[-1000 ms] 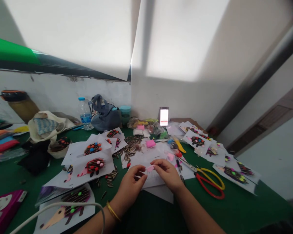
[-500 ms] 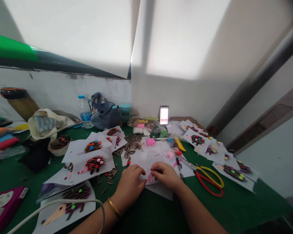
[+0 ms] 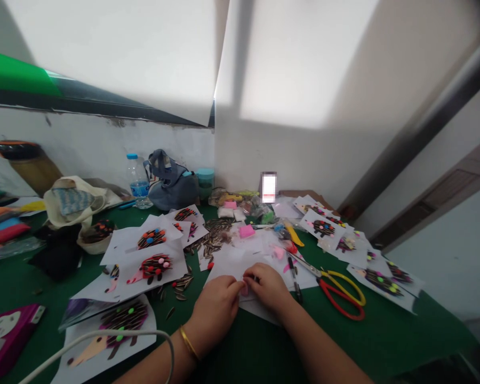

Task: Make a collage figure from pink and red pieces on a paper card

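Observation:
On the white paper (image 3: 228, 262) in front of me, a small flat piece of pink clay (image 3: 244, 288) shows between my fingertips. My left hand (image 3: 220, 300) has its fingers curled, with thumb and forefinger at the clay's left edge. From the other side my right hand (image 3: 266, 285) pinches at the same piece. Much of the clay is covered by my fingers. A black pen (image 3: 294, 278) lies just right of my right hand. Beyond it are scissors (image 3: 341, 288) with one red and one yellow handle loop. A pink clay block (image 3: 247, 231) sits farther back.
Sunflower seeds (image 3: 214, 240) lie in a pile behind the left hand. Hedgehog pictures (image 3: 156, 264) cover the left, with more hedgehog sheets (image 3: 346, 242) at right. A white cable (image 3: 104, 333) crosses near my left forearm. A bottle (image 3: 138, 181) and blue bag (image 3: 170, 184) stand by the wall.
My left hand has moved right and its fingers have closed in at the pink clay. The two hands now meet over it, hiding more of it than before.

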### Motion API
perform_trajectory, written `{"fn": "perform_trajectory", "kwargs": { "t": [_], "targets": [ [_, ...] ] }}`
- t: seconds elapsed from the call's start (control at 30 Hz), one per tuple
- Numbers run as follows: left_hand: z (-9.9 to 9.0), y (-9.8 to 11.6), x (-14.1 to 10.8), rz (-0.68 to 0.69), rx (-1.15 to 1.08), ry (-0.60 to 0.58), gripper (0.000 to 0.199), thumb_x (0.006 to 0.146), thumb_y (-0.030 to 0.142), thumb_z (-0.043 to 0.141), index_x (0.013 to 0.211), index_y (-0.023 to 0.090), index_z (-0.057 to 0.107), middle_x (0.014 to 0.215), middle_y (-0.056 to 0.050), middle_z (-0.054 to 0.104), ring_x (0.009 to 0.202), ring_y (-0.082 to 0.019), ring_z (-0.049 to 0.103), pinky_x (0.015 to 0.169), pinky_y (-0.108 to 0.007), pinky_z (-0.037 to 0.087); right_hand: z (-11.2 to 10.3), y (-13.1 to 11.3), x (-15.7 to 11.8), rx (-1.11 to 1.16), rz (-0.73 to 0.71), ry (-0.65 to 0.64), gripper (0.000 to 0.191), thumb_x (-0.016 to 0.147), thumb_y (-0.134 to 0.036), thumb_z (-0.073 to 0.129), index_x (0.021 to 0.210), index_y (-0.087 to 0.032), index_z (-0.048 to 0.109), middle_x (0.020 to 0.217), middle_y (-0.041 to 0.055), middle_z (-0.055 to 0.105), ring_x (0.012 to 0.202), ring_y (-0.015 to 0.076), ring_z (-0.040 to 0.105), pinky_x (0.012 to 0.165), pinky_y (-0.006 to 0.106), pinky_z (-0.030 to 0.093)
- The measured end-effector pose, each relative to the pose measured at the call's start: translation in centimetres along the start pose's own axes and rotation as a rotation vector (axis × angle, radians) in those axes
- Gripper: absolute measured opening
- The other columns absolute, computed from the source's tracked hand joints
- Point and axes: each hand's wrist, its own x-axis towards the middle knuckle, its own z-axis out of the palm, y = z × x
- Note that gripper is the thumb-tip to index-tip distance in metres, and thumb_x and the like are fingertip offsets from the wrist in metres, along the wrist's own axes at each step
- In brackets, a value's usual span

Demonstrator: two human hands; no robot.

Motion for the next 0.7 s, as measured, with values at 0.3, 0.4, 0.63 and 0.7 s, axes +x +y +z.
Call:
{"fn": "perform_trajectory", "kwargs": {
  "t": [0.3,0.4,0.63,0.7],
  "targets": [
    [0.3,0.5,-0.2,0.033,0.093,0.002,0.033,0.09,0.013,0.048,0.118,0.025,0.058,0.106,-0.005,0.06,0.102,-0.021,0.053,0.093,-0.037,0.045,0.3,0.2,0.1,-0.04,0.011,0.018,0.016,0.089,-0.018,0.057,0.09,-0.021,0.072,0.089,0.0038,0.068,0.088,0.0181,0.06,0.08,0.028,0.043],
    [0.3,0.6,-0.1,0.031,0.106,0.0,0.034,0.089,0.013,0.049,0.119,0.025,0.058,0.106,-0.005,0.059,0.102,-0.022,0.053,0.093,-0.038,0.045,0.3,0.3,0.1,-0.011,0.009,0.046,0.021,0.091,-0.017,0.053,0.098,-0.02,0.072,0.094,0.0056,0.068,0.092,0.0189,0.061,0.084,0.03,0.045],
    [0.4,0.5,-0.1,0.028,0.109,-0.008,0.037,0.09,0.013,0.048,0.124,0.026,0.056,0.109,-0.006,0.059,0.104,-0.022,0.052,0.094,-0.039,0.043,-0.5,0.8,-0.4,0.022,0.007,0.128,0.026,0.088,-0.013,0.052,0.102,-0.02,0.073,0.094,0.0063,0.067,0.092,0.019,0.061,0.085,0.031,0.047],
    [0.5,0.4,0.0,0.025,0.11,-0.015,0.04,0.088,0.012,0.05,0.125,0.026,0.056,0.111,-0.006,0.059,0.105,-0.023,0.052,0.095,-0.039,0.043,-0.6,0.8,-0.9,0.018,-0.039,0.118,0.028,0.086,-0.012,0.053,0.104,-0.021,0.073,0.092,0.0058,0.066,0.09,0.0183,0.06,0.083,0.03,0.047]
  ]
}}
